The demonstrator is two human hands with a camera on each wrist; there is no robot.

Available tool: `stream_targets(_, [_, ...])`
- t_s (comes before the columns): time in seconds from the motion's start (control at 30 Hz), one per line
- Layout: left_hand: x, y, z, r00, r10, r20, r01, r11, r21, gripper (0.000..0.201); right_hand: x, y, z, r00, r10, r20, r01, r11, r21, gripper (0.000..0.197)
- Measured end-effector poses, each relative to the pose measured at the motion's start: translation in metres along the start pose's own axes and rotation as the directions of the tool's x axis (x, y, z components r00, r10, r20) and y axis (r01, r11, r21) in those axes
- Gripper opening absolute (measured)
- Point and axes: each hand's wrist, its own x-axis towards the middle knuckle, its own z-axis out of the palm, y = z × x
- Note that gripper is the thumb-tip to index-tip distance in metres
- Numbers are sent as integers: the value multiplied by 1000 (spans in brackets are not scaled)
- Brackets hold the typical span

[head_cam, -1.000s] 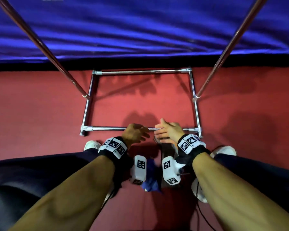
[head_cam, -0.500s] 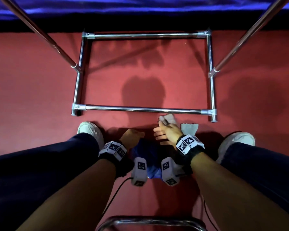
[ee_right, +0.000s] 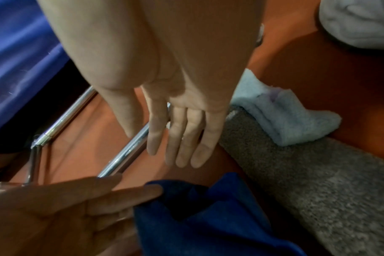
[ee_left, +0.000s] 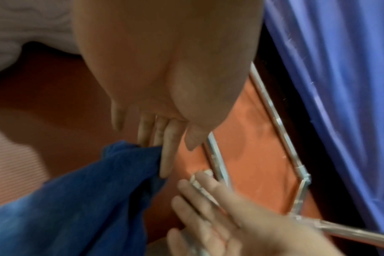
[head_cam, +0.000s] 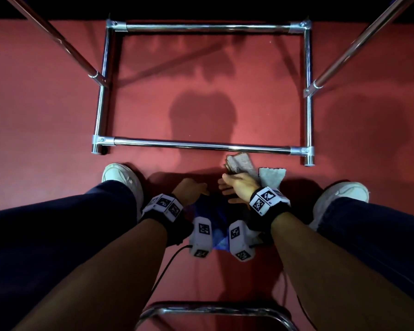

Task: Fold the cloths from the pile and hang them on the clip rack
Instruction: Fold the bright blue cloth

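A pile of cloths lies on the red floor between my feet. It holds a dark blue cloth (head_cam: 215, 212), a grey cloth (head_cam: 239, 162) and a pale cloth (head_cam: 271, 175). My left hand (head_cam: 193, 189) hangs over the blue cloth (ee_left: 88, 199), its straight fingers (ee_left: 164, 147) touching the upper edge. My right hand (head_cam: 233, 185) is flat with fingers (ee_right: 182, 142) straight, just left of the grey cloth (ee_right: 296, 173) and the pale cloth (ee_right: 281, 117), holding nothing. The rack's chrome base frame (head_cam: 201, 146) lies just beyond the pile.
White shoes (head_cam: 122, 175) (head_cam: 342, 197) flank the pile. Two slanted chrome poles (head_cam: 58, 41) (head_cam: 359, 44) rise from the frame's sides. A chrome stool rim (head_cam: 213, 309) is near my body, with cables (head_cam: 167, 263) trailing from the wrist cameras. A blue curtain (ee_left: 340, 86) hangs behind the rack.
Both hands dropped from the rack's front bar toward the pile between my feet. The view tilted down, so the grey and pale cloths and the stool rim came into sight.
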Motion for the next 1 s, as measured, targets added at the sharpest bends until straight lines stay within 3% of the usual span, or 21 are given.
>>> stream_targets(0.07, [-12,12,-6,1000,28,-7,-29,995,-93,17,-8,-6,-6,997,-67,26,68,996,-65,23])
stream_targets(0.13, [-29,28,-13,999,47,-7,-47,992,-121,10,-21,-18,-9,992,-105,67,111,990,-92,34])
stream_targets(0.23, [-58,55,-25,996,81,-38,-86,984,-155,32,-49,-45,-12,988,-151,42,154,984,-93,39])
stream_targets(0.43, [-124,102,-53,973,223,-52,-229,949,-215,29,-117,-101,-27,946,-323,40,322,908,-267,27])
stream_targets(0.67, [-218,159,-78,871,487,-58,-491,862,-126,33,-210,-156,-40,814,-565,-135,505,803,-318,29])
stream_targets(0.9, [-283,175,-96,758,649,-67,-648,737,-191,15,-274,-187,-45,760,-637,-125,616,768,-175,27])
stream_targets(1.0, [-290,173,-101,746,658,-101,-661,714,-230,14,-287,-190,-46,742,-659,-123,651,752,-100,25])
